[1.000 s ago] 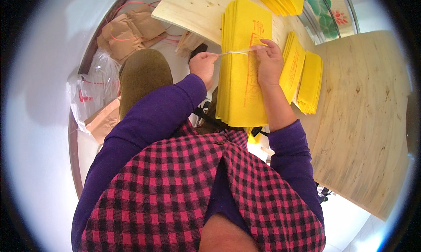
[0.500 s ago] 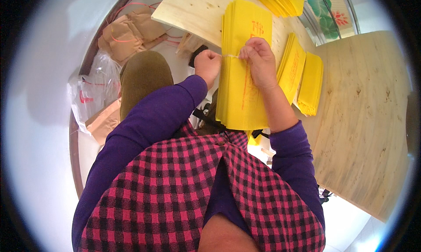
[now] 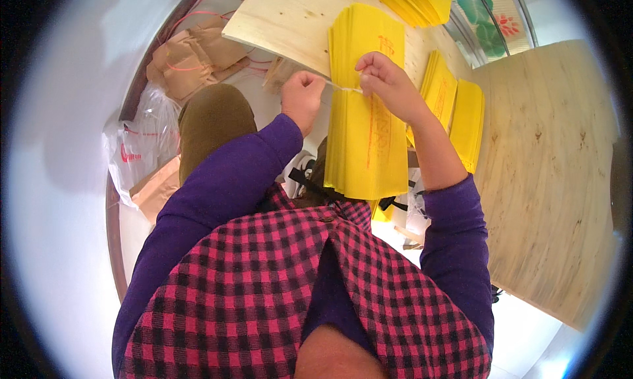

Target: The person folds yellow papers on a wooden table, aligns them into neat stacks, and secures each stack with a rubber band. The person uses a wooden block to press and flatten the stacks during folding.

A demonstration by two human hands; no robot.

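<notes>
Across the near edge of the pale, knotty wooden table (image 3: 283, 10), and reaching past it over the person's lap, lies a thick, oblong bundle of flat yellow fabric pieces with red print (image 3: 369, 155), its upper end over the tabletop and its lower end close to the person's waist. A thin white strip (image 3: 343, 87) crosses the bundle's upper half and runs out beyond its left side.

The left hand (image 3: 302, 103) is closed, thumb and forefinger pinching the strip just off the bundle's left side; its wrist is bent upward, and the forearm, in a purple knit sleeve (image 3: 231, 165), slants in from the lower left. The right hand (image 3: 389, 82) is above the bundle's upper half, back of the hand showing, fingers half curled with a narrow gap to the thumb. Its thumb is right by the strip, but whether it grips it cannot be told. The bare right forearm angles down to a pushed-up purple sleeve.

Right of the bundle, toward the table's right edge, are two smaller yellow stacks (image 3: 439, 92); another yellow stack (image 3: 412, 3) sits by the far edge. Beyond the table's left corner lie crumpled brown paper sheets (image 3: 198, 53) and a clear plastic bag (image 3: 128, 151).
</notes>
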